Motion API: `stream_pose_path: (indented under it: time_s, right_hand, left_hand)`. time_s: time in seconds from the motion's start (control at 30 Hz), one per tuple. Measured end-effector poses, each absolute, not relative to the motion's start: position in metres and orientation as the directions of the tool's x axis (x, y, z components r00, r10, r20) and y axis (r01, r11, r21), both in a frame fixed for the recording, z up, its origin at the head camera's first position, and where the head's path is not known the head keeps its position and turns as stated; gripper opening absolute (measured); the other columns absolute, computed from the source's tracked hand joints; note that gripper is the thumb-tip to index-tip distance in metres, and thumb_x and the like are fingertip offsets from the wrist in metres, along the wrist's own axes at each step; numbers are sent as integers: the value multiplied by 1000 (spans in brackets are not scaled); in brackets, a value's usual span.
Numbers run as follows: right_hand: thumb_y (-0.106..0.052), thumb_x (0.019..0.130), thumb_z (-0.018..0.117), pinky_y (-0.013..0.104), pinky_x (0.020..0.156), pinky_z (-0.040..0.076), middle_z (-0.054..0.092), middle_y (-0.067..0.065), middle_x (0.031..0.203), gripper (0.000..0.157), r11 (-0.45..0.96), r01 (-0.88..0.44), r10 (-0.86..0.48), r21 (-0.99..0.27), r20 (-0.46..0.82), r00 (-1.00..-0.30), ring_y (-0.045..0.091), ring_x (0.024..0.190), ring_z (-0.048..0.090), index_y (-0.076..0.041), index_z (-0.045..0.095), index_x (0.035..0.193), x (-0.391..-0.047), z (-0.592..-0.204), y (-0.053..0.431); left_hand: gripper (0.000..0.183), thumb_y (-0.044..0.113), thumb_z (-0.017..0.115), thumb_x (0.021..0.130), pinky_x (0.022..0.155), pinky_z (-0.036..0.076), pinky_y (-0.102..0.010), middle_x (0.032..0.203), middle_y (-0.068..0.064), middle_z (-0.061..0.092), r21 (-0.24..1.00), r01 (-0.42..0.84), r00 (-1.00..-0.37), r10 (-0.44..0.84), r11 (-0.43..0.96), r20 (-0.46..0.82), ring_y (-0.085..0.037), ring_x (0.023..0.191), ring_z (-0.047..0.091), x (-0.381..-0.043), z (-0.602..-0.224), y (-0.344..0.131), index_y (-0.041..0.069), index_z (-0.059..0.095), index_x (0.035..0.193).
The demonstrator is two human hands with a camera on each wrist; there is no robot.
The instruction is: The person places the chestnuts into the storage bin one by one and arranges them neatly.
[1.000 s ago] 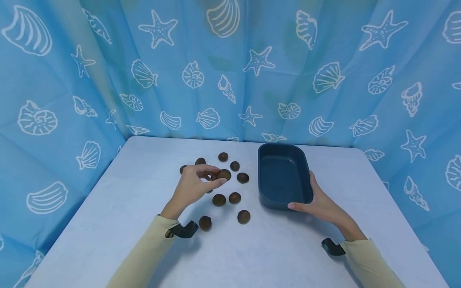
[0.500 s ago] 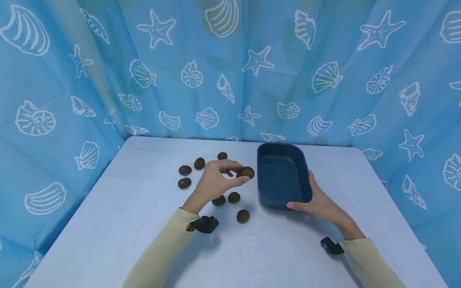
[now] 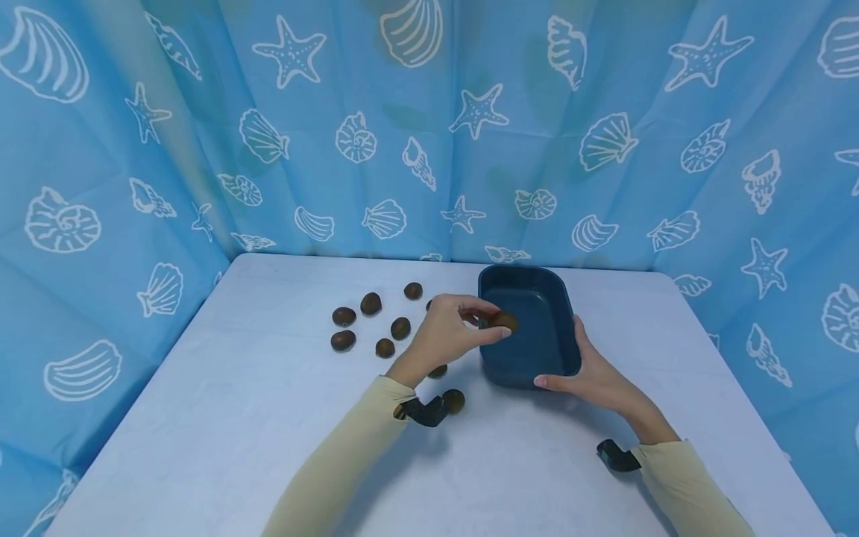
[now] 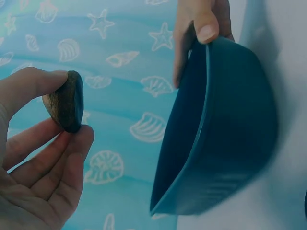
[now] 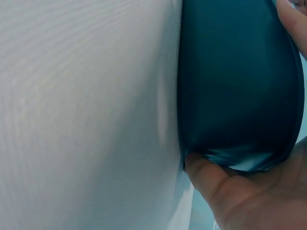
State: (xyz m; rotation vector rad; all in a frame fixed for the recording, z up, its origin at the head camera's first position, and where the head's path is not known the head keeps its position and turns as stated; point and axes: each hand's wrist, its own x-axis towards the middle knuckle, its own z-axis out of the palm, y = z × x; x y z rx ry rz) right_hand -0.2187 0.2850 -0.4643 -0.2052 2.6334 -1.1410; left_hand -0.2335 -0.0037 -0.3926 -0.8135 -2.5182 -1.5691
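My left hand (image 3: 451, 332) pinches a brown chestnut (image 3: 503, 321) between thumb and fingertips, above the left side of a dark blue rectangular tub (image 3: 533, 358). The left wrist view shows the chestnut (image 4: 64, 103) edge-on, one side flat and the other rounded, with the tub (image 4: 235, 124) across from it. At the tub's near right corner, my right hand (image 3: 597, 377) grips the wall, thumb over the front and fingers along the right side. No chestnut shows in the visible part of the tub's floor.
Several loose chestnuts (image 3: 370, 303) lie scattered on the white table (image 3: 268, 403), left of the tub; some are partly hidden behind my left hand and wrist. One chestnut (image 3: 453, 401) sits beside the left wrist camera. A blue shell-print curtain (image 3: 403, 112) hangs behind the table.
My left hand has carried the chestnut rightward from the scattered group to over the tub. Chestnuts it was covering now show behind it. The right hand and tub stay put.
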Motion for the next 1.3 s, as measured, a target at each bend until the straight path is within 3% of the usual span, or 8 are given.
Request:
stream_pose_path:
  time_s: [0.1, 0.23, 0.37, 0.7, 1.03, 1.3]
  right_hand:
    - [-54, 84, 79, 81, 112, 24, -3, 26, 173, 136, 683, -25, -231, -730, -183, -956, 58, 153, 15, -24, -30, 160, -219, -464, 285]
    - [-54, 83, 79, 81, 112, 24, -4, 25, 173, 137, 684, -30, -233, -729, -179, -956, 58, 154, 14, -24, -30, 160, -219, -464, 286]
    - [-54, 84, 79, 82, 112, 23, -6, 24, 174, 137, 687, -34, -233, -726, -176, -957, 58, 154, 13, -23, -30, 160, -219, -464, 286]
    - [-48, 84, 82, 82, 111, 24, -3, 22, 174, 135, 648, -85, -269, -757, -123, -955, 56, 155, 15, -22, -25, 162, -218, -463, 285]
    - [-35, 85, 83, 82, 110, 27, 8, 22, 173, 129, 576, -167, -326, -800, -37, -945, 51, 153, 22, -21, -18, 164, -219, -465, 286]
    - [-40, 86, 82, 82, 111, 25, -3, 22, 174, 134, 608, -123, -308, -784, -90, -947, 54, 157, 12, -22, -26, 162, -218, -463, 287]
  left_hand:
    - [35, 29, 84, 87, 83, 59, -25, 107, -3, 79, 825, 458, -856, 414, 331, 310, -22, 98, 73, -236, -395, 7, 10, 78, 115]
    - [36, 30, 84, 87, 79, 58, -18, 108, -3, 79, 823, 457, -852, 430, 337, 297, -12, 92, 73, -239, -399, 20, 9, 78, 116]
    - [36, 30, 84, 87, 78, 57, -16, 110, -4, 78, 815, 452, -855, 436, 362, 281, -9, 92, 73, -243, -404, 32, 9, 78, 116]
    - [31, 29, 84, 88, 74, 55, -13, 106, -3, 79, 779, 484, -837, 471, 398, 279, -14, 92, 73, -251, -425, 52, 8, 80, 111]
    - [32, 36, 82, 89, 82, 53, -15, 108, 5, 78, 744, 463, -838, 511, 482, 191, -2, 99, 64, -253, -436, 68, 15, 80, 112]
    - [33, 39, 83, 88, 75, 51, -14, 104, 8, 77, 666, 457, -849, 511, 589, 131, -2, 91, 62, -253, -440, 74, 17, 81, 111]
